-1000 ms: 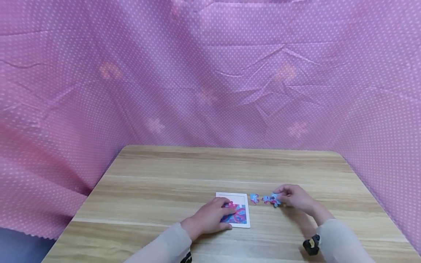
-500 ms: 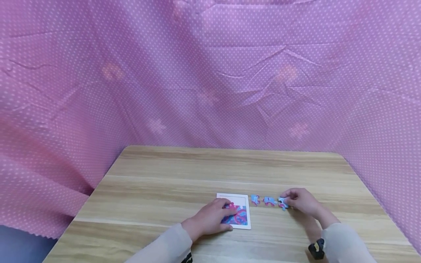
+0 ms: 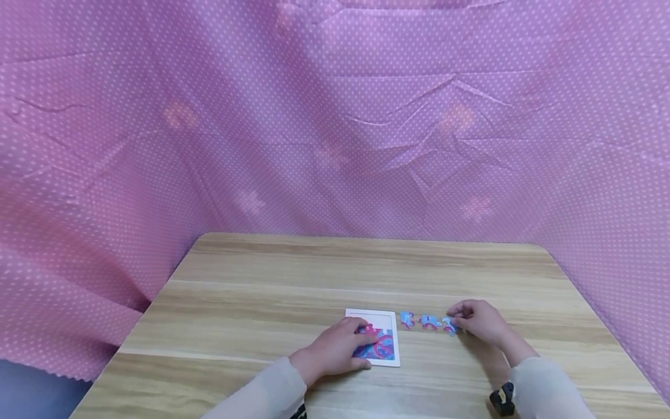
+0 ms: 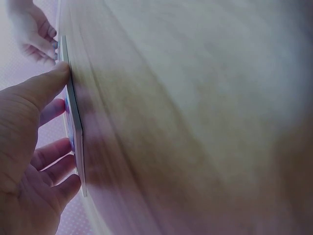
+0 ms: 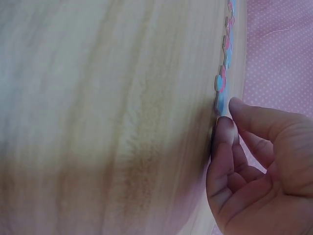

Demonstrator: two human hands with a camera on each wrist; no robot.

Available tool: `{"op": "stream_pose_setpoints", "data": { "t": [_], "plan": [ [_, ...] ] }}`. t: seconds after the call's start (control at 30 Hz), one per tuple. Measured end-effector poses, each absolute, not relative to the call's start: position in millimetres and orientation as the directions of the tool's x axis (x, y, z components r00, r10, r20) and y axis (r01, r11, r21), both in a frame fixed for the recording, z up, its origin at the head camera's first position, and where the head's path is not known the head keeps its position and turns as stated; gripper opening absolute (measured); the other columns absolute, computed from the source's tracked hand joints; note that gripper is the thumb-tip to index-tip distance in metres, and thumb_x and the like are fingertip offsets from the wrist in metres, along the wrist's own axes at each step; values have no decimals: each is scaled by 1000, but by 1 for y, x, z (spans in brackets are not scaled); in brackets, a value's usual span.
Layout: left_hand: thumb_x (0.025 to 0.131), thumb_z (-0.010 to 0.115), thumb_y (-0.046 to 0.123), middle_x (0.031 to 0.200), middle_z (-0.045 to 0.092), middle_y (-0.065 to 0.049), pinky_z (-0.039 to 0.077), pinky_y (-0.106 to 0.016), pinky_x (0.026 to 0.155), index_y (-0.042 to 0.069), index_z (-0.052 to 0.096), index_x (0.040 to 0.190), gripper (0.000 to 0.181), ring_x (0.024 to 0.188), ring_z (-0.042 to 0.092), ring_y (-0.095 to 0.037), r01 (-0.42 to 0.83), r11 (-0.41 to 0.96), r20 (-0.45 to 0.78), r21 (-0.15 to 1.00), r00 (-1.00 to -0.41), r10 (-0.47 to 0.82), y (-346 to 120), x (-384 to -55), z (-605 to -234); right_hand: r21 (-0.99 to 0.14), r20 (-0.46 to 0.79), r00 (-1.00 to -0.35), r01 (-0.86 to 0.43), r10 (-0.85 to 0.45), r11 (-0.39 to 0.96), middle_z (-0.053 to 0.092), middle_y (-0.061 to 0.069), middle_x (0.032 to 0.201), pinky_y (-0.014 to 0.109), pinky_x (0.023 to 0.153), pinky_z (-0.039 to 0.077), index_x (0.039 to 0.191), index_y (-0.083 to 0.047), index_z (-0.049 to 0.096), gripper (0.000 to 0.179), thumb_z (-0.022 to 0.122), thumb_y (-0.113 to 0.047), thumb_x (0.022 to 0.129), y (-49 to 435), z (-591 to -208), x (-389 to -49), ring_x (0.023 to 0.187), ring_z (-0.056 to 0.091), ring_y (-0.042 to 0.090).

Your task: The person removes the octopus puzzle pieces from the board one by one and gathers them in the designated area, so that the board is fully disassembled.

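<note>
A small white-framed jigsaw puzzle board (image 3: 394,352), partly filled with a pink and blue picture, lies on the wooden table. My left hand (image 3: 335,344) rests on its left part, fingers spread over the picture and thumb at the near edge; the left wrist view shows the thumb tip against the board's side. To the right of the board, several puzzle pieces form a row: a left piece (image 3: 406,319), a middle piece (image 3: 429,322) and a right piece (image 3: 448,326). My right hand (image 3: 480,321) pinches the right piece's edge with thumb and forefinger, other fingers curled.
The wooden table (image 3: 293,273) has rounded far corners. A pink dotted cloth (image 3: 335,145) hangs behind it and along both sides. Each wrist wears a black device, such as the one on the right wrist (image 3: 502,399).
The right hand has moved rightward with the right piece, away from the middle piece, and the piece now lies in the row, shifted slightly left lately. The left hand stays on the board.
</note>
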State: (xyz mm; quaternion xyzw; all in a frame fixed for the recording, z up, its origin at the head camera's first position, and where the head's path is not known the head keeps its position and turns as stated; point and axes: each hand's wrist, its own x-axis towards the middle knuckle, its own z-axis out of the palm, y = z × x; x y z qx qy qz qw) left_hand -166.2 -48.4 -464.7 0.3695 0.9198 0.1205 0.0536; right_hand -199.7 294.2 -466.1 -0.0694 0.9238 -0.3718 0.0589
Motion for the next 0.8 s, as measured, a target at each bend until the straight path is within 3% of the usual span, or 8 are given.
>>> {"op": "stream_pose_setpoints", "data": {
  "t": [0.4, 0.8],
  "plan": [
    [85, 68, 45, 137, 45, -3, 36, -36, 105, 28, 57, 134, 53, 127, 40, -19, 645, 705, -22, 295, -733, 679, -48, -167, -468, -819, -38, -986, -61, -161, 571, 64, 8, 94, 28, 65, 53, 110, 5, 62, 26, 67, -7, 88, 276, -461, -199, 86, 61, 20],
    [87, 66, 46, 141, 44, -6, 35, -41, 105, 29, 54, 136, 54, 131, 39, -26, 647, 698, 11, 307, -736, 677, -60, -170, -471, -917, -102, -973, 10, -209, 400, 64, 11, 93, 35, 69, 56, 113, 7, 60, 26, 63, -3, 90, 227, -460, -201, 83, 63, 23]
  ]
}}
